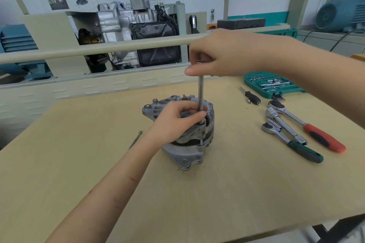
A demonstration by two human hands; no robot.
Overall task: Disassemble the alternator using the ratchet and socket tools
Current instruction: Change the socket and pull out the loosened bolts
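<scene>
The alternator (183, 134) stands on the bench (79, 163) in the middle of the frame. The left hand (175, 122) holds its top, fingers curled round it. A long metal rod (200, 96) stands straight up from the alternator's right side. The right hand (221, 55) pinches the rod's top end, high above the alternator. Three ratchets (296, 130) lie at the right.

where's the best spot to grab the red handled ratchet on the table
Take the red-handled ratchet by its red grip, which points toward the table's near right edge, coming from above. It lies flat with the grip end free, while its head sits close to the other ratchets.
</scene>
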